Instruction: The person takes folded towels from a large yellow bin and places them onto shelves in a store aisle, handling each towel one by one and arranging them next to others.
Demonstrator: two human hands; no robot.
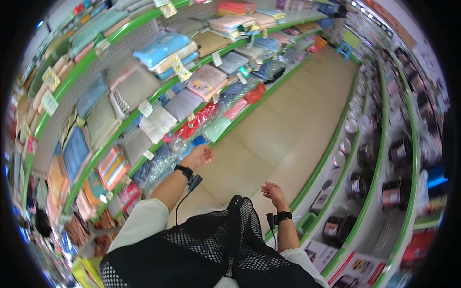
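Note:
My left hand hangs over the aisle beside the lowest left shelf, its fingers loosely bent and nothing in them. Its nearest goods are clear plastic-wrapped packs and a blue pack; I see no contact with them. My right hand is held over the floor near the right shelving, empty, with the fingers slightly curled and apart. Each wrist wears a black band with a small device and a cable. Folded towels, among them a grey one and a pink one, lie on the left shelves.
A tiled aisle floor runs ahead between the left shelving and the green-edged right shelves. Dark pots and boxes stand on the right. A blue stool and a person are at the far end.

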